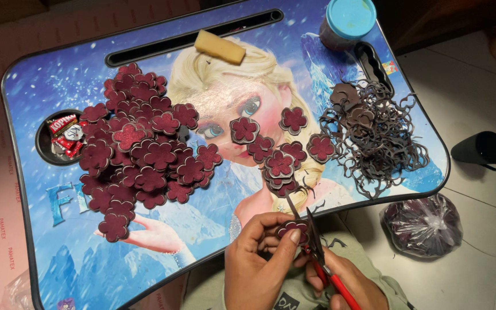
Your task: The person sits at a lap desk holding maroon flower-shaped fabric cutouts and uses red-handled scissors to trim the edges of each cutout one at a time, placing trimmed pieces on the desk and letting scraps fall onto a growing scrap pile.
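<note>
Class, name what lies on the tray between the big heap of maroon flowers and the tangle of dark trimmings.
In the head view, a small cluster of maroon flowers lies between big heap and trimmings.

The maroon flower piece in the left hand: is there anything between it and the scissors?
Nothing visible. The left hand pinches the flower piece, and the scissors in the right hand already meet its edge.

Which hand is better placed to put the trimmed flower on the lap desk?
Probably the left hand: it pinches the maroon flower cutout near the lap desk edge, while the right hand holds red-handled scissors.
</note>
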